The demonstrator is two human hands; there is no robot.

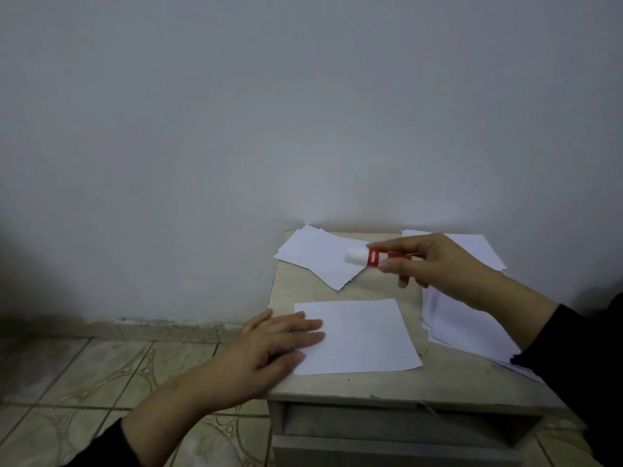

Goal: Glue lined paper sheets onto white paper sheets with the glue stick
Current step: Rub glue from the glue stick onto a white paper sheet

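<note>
A small pale wooden table [350, 387] stands against a plain white wall [236, 112] on a patterned tiled floor [101, 372]. The left hand [273, 345] presses flat on a white paper sheet [364, 335] near the table's front edge. The right hand [435, 264] pinches a red-and-white glue stick [369, 257] above the back edge.

A small pale wooden table [337, 385] stands against a plain white wall [236, 112], with patterned floor tiles [84, 375] spreading out to its left and a drawer front [387, 449] below.
</note>
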